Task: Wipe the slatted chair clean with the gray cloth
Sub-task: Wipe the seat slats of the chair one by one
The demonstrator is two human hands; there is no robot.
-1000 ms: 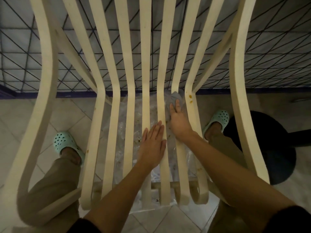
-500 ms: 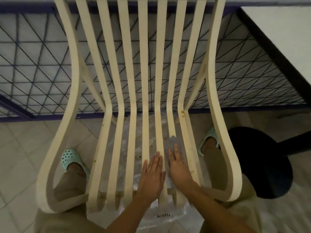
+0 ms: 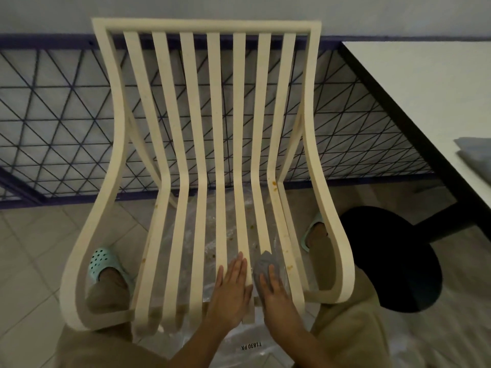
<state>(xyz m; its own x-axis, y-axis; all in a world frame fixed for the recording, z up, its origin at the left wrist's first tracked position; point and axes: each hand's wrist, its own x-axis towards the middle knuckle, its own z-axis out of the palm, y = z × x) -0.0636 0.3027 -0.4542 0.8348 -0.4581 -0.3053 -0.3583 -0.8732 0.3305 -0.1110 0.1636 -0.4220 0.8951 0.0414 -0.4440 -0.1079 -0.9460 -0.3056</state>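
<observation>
R hand [image 3: 275,286] lies flat, fingers straight, pressing the gray cloth [image 3: 265,262] onto 1 seat slat near the slatted chair's [image 3: 207,26] front edge, L hand [image 3: 232,284] flat & empty just beside it; slats run lengthwise away toward the backrest, so R sits nearer the spotted ones.

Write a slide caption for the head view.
The right hand presses the gray cloth on the slatted chair; the left hand rests flat beside it.
</observation>
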